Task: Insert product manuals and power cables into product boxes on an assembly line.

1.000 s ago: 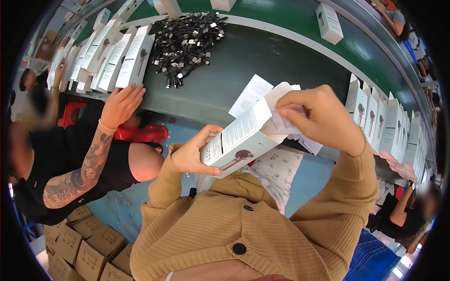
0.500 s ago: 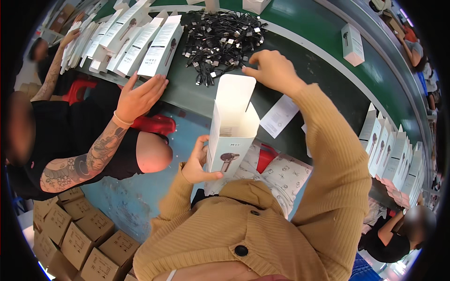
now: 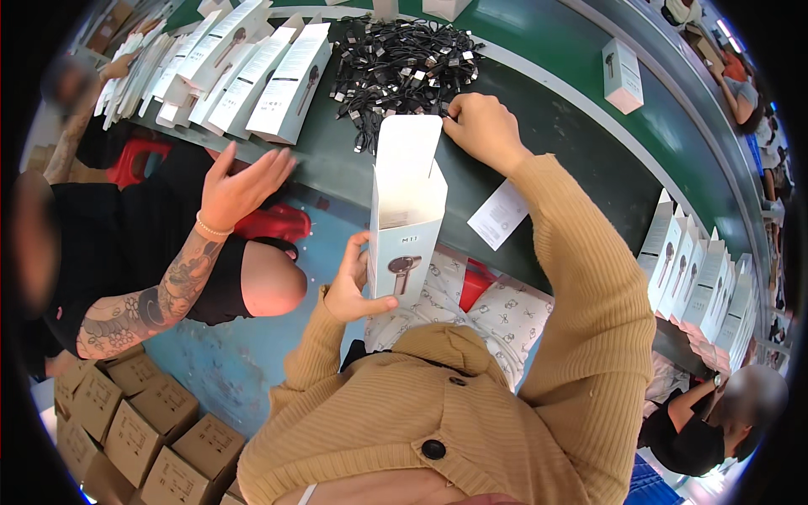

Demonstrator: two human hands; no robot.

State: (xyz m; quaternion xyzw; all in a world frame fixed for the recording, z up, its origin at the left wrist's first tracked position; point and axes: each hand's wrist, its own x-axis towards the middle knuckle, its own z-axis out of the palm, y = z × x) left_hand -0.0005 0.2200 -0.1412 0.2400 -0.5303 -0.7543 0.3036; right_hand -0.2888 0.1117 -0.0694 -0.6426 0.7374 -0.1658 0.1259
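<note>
My left hand point(image 3: 358, 282) grips a white and pale-blue carton point(image 3: 408, 263) low on its side, thumb across the front. The carton stands upright with its top flap raised and its mouth open; a dark handheld device is pictured on the front. Reaching over the dark bench, my right hand point(image 3: 484, 130) has its fingers bent together at the right edge of a heap of black USB cables point(image 3: 408, 63). Whatever lies between those fingertips is too small to make out. A printed white leaflet point(image 3: 498, 216) lies on the bench below my right wrist.
Similar cartons point(image 3: 290, 84) lean in a row at the left, and more cartons point(image 3: 682, 261) stand at the right. One carton point(image 3: 623, 76) sits on the green belt point(image 3: 547, 46). A co-worker's tattooed arm point(image 3: 172, 273) reaches in from the left. Brown boxes point(image 3: 139, 429) are stacked on the floor.
My right hand has shifted slightly and its fingertips have closed at the cable heap. The carton has moved a little left and up. The co-worker's hand has drawn back from the cartons.
</note>
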